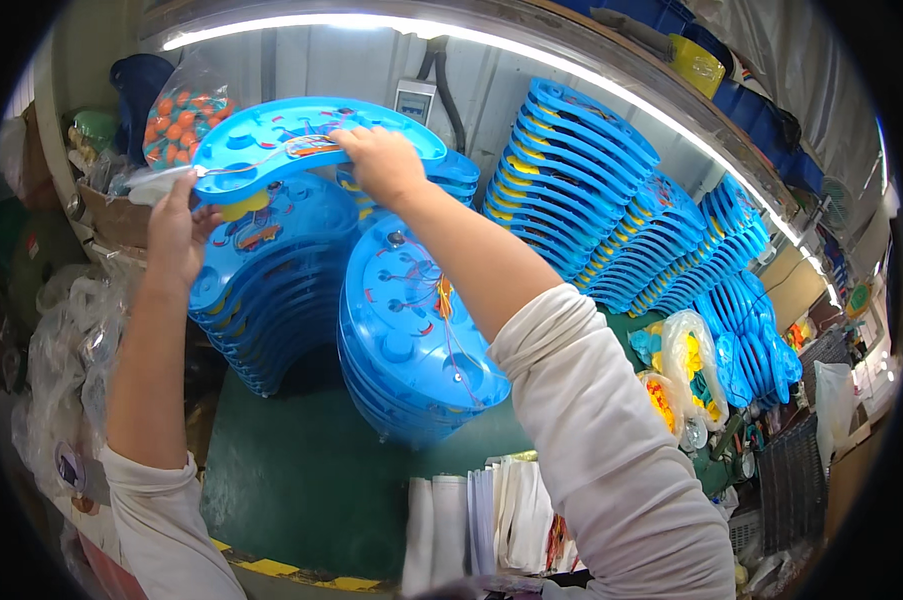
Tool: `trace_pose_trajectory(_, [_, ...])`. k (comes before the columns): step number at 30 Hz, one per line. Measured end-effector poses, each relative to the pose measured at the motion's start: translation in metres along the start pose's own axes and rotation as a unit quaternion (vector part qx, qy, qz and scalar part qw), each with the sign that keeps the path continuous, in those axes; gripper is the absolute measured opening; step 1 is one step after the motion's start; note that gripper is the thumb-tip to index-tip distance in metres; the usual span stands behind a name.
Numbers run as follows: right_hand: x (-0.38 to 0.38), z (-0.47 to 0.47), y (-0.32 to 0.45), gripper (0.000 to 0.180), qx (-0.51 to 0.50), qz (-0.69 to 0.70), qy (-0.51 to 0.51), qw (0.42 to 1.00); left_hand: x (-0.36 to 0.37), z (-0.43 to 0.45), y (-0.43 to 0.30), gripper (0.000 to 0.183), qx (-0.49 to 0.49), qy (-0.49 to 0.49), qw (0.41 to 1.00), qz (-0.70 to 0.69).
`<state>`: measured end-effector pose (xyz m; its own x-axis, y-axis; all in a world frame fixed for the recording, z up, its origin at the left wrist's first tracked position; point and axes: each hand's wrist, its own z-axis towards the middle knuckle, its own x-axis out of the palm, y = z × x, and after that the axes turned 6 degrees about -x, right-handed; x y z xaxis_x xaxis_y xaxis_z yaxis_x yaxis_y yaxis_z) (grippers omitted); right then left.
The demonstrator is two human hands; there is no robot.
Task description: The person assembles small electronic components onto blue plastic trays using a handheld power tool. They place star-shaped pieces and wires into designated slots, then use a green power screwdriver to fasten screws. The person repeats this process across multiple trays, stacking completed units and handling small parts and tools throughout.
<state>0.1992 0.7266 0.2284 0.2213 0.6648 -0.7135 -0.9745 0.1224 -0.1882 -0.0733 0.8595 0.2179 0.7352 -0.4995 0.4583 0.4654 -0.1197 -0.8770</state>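
Observation:
A curved blue plastic shell (271, 120) with wires and small parts inside is held up by both hands over a stack of like shells. My left hand (179, 236) grips its left end, near a whitish translucent piece (158, 186) and a thin cable. My right hand (380, 161) holds the near rim beside an orange part with wires. A yellow piece (247, 204) shows under the shell. Below stands the left stack (271, 274) of blue shells. Nearer the middle is another stack (410, 330), its top shell showing red and orange wires.
Tall stacks of blue shells (564, 180) line the back right. Bags with yellow and teal parts (691, 367) lie at the right. White cloth-like bundles (489, 517) stand at the front edge of the green table (294, 472). A bag of orange balls (185, 124) is back left.

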Motion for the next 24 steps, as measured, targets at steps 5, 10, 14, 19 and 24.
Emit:
trace_pose_trajectory(5, [0.018, -0.025, -0.089, 0.04, 0.104, -0.01, 0.138, 0.985, 0.027, -0.058, 0.039, 0.072, 0.024, 0.104, 0.99, 0.094])
trace_pose_trajectory(10, [0.059, -0.02, -0.155, 0.041, 0.093, -0.064, 0.207, 0.972, -0.065, -0.236, 0.071, 0.081, -0.03, 0.11, 0.941, 0.32])
trace_pose_trajectory(14, [0.107, -0.023, -0.183, 0.04, 0.094, -0.072, 0.181, 0.976, -0.112, -0.352, 0.093, 0.044, -0.227, -0.07, 0.91, 0.34])
trace_pose_trajectory(19, [0.143, -0.042, -0.196, 0.047, 0.192, -0.102, 0.219, 0.951, -0.138, -0.403, 0.126, 0.04, -0.248, -0.187, 0.913, 0.265])
trace_pose_trajectory(24, [0.121, -0.073, -0.233, 0.061, 0.002, -0.106, 0.009, 0.994, -0.122, -0.376, 0.161, 0.036, -0.242, -0.099, 0.932, 0.251])
